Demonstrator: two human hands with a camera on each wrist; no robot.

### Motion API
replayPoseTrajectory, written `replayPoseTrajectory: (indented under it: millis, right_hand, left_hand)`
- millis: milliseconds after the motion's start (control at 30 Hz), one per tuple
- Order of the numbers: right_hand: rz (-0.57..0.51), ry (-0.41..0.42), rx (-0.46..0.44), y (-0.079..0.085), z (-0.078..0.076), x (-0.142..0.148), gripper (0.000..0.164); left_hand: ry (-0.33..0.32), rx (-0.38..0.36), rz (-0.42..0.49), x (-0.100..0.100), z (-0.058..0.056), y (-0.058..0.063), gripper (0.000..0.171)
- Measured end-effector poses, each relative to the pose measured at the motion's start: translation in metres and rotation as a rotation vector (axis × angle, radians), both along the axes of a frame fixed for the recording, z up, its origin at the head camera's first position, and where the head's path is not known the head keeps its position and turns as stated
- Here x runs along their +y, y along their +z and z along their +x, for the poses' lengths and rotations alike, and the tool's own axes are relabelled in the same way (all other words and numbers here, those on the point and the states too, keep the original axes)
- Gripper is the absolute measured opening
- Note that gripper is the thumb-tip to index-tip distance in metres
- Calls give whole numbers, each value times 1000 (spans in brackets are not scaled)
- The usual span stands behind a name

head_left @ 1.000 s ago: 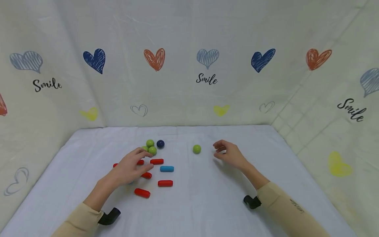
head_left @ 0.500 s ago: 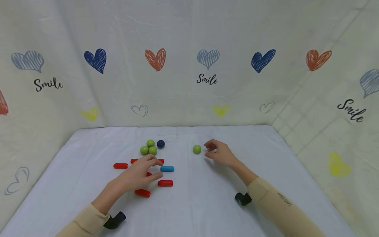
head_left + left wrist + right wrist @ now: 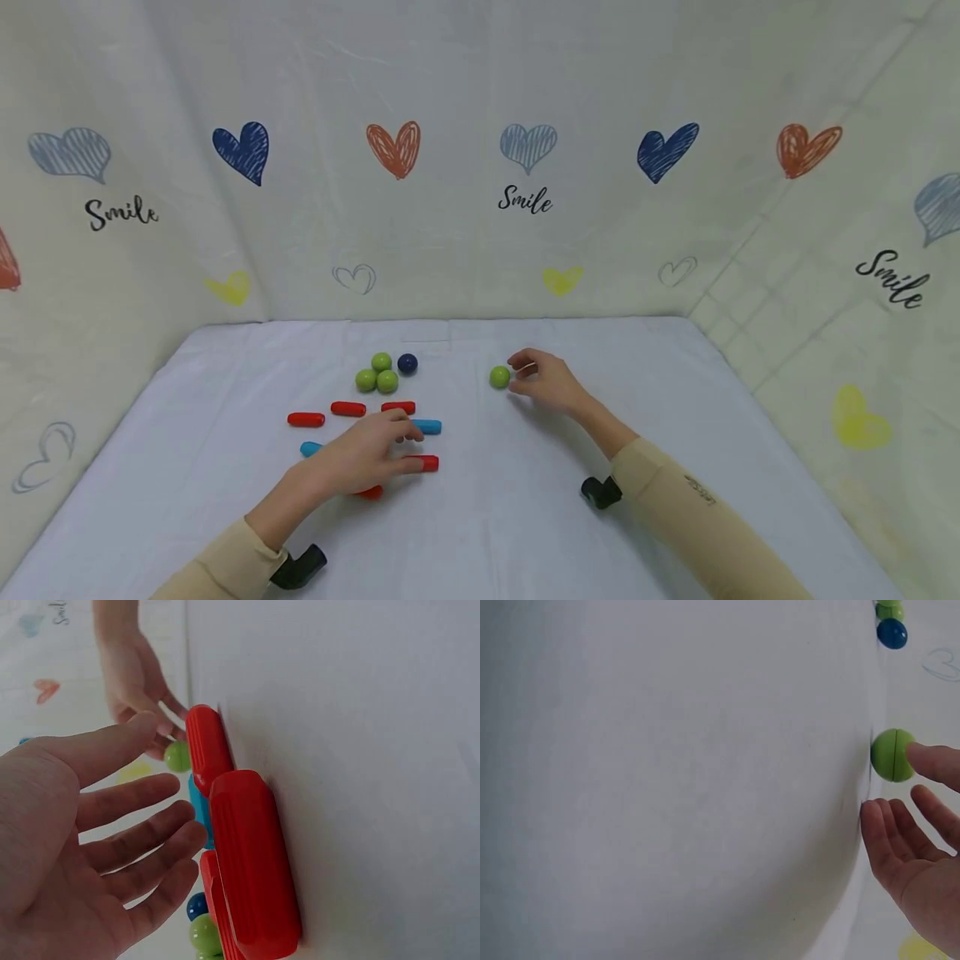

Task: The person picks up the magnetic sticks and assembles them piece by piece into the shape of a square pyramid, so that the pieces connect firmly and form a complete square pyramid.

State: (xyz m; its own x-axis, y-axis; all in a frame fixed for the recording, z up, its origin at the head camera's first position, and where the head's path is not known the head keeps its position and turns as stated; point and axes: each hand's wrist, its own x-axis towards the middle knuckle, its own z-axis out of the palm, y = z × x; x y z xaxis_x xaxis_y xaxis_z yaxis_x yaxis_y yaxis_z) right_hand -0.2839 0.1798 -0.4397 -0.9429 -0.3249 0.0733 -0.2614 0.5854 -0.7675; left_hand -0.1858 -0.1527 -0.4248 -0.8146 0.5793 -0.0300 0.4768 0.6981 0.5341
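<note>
White-covered table (image 3: 525, 517) bears all pieces. Left hand (image 3: 367, 454): fingers apart, relaxed. Right hand (image 3: 549, 383): thumb and fingers apart. Red cylinders (image 3: 306, 420) and blue cylinders (image 3: 430, 427) lie under and around left hand. Lone green ball (image 3: 498, 377) just beside right hand's tips, contact unclear; three green balls (image 3: 382, 362) cluster near dark blue ball (image 3: 407, 364)

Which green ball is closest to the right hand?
The green ball all by itself, right beside the right hand; the other three green balls are bunched together near the dark blue ball.
</note>
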Motion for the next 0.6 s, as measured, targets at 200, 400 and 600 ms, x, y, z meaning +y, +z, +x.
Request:
replayPoseTrajectory:
  millis: [200, 400, 600]
  right_hand:
    - [-10, -4, -27, 1, -1, -8, 37]
    - [-2, -7, -36, 1, -5, -12, 38]
    - [10, -10, -51, 0, -7, -14, 38]
  left_hand:
    - [-29, -13, -35, 6, 0, 0, 36]
    - [-32, -21, -64, 9, 0, 0, 36]
    - [-48, -12, -73, 10, -1, -1, 33]
